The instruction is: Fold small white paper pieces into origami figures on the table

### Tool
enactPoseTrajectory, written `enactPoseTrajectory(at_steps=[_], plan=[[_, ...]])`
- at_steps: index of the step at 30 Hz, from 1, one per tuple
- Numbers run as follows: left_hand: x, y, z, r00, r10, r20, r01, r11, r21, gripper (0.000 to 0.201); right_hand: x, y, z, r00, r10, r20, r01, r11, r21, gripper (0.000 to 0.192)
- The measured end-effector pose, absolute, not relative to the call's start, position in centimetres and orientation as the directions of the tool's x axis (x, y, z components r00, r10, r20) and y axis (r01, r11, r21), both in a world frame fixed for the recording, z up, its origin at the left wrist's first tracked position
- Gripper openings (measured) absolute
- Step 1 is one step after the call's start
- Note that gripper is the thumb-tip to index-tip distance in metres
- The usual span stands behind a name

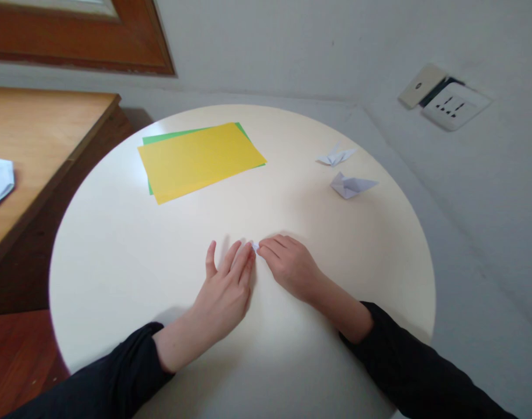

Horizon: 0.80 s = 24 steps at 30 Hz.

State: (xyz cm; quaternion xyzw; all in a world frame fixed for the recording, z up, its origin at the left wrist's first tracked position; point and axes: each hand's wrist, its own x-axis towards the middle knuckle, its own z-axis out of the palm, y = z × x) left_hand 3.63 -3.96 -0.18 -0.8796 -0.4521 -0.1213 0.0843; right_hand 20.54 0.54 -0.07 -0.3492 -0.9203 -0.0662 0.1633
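I saw my left hand (224, 291) flat, fingers spread, and my right hand (287, 265) curled, both pressing a small white paper piece (255, 247). It looked light, thin and easily creased; I judged its edges best for pinching.

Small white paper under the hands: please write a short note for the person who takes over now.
Left hand: flat on the round table, fingers pressing the small white paper.
Right hand: fingers curled on the same paper.
Done: two folded white paper figures lie at far right.
Left: the small paper is mostly hidden, its fold state cannot be told. A yellow sheet on a green sheet lies unfolded at far left.
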Motion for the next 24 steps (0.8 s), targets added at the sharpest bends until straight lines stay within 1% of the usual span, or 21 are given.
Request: enactPoseTrajectory(at_steps=[4, 8, 11, 16, 21, 24], plan=[[3.66, -3.84, -0.08, 0.554, 0.781, 0.288, 0.818, -0.575, -0.014, 0.04, 20.51, 0.35, 0.05, -0.692, 0.626, 0.359, 0.68, 0.732, 0.036, 0.019], [3.68, -3.76, -0.17, 0.543, 0.788, 0.29, 0.82, -0.573, 0.021, 0.039, 20.45, 0.24, -0.02, -0.686, 0.647, 0.334, 0.686, 0.727, 0.002, 0.024], [3.65, -3.76, -0.23, 0.539, 0.79, 0.291, 0.825, -0.565, 0.004, 0.039, 20.39, 0.22, 0.0, -0.683, 0.655, 0.323, 0.689, 0.725, -0.013, 0.024], [3.62, -3.76, -0.25, 0.56, 0.771, 0.304, 0.813, -0.583, -0.019, 0.039, 20.41, 0.23, 0.16, -0.694, 0.642, 0.327, 0.682, 0.732, 0.01, 0.023], [3.65, -3.72, -0.12, 0.574, 0.771, 0.277, 0.804, -0.595, -0.01, 0.041, 20.51, 0.24, 0.21, -0.687, 0.649, 0.326, 0.676, 0.736, -0.039, 0.02], [3.65, -3.71, -0.05, 0.572, 0.773, 0.274, 0.805, -0.593, -0.011, 0.041, 20.53, 0.22, 0.23, -0.69, 0.647, 0.324, 0.674, 0.738, -0.04, 0.02]])
